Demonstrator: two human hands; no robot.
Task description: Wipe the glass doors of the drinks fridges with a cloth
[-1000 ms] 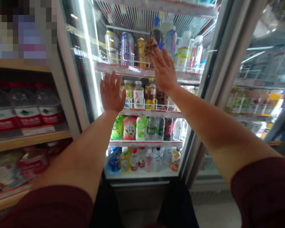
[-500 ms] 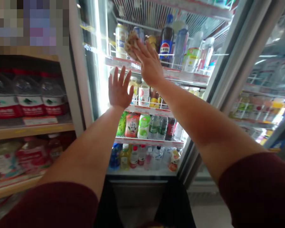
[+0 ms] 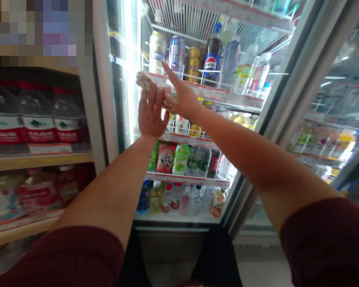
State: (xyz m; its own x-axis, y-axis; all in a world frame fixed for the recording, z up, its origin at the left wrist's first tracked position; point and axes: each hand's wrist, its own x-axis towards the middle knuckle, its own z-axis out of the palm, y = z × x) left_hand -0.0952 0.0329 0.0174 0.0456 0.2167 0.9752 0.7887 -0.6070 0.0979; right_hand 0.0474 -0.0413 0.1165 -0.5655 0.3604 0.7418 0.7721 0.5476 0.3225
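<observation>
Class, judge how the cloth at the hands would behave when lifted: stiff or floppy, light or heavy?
The cloth is probably floppy, as its edge looks crumpled. It seems light, being a small bundle at the right hand.

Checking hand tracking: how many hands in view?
2: the left hand, in front of the cooler's left side; the right hand, just right of it, holding the cloth. The pixelated upper-left corner could hide others.

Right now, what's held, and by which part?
A crumpled cloth, by its right end, in the right hand; whether the left hand grips it can't be told.
</observation>
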